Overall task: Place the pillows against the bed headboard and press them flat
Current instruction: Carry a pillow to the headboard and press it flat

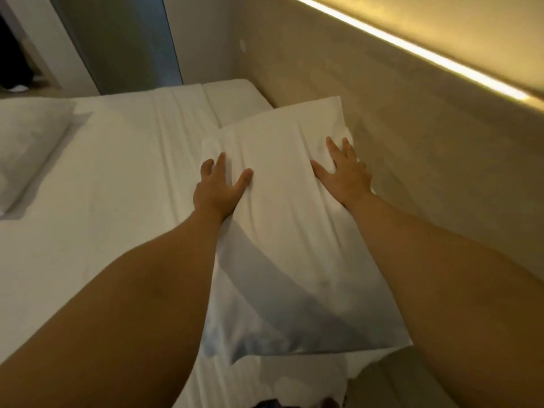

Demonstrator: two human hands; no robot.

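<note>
A white pillow (282,219) lies on the bed alongside the beige padded headboard (412,148), its right edge touching the board. My left hand (219,187) rests flat on the pillow's left side, fingers spread. My right hand (343,172) lies flat on its right side near the headboard, fingers also spread. Both palms are down on the fabric, which is creased between them. A second white pillow (26,148) lies apart on the bed at the left edge of the view.
The white sheet (117,178) covers the mattress, wrinkled near the far end. A lit strip (412,45) runs along the top of the headboard. A grey wall panel (123,39) and a dark doorway (14,54) stand beyond the bed.
</note>
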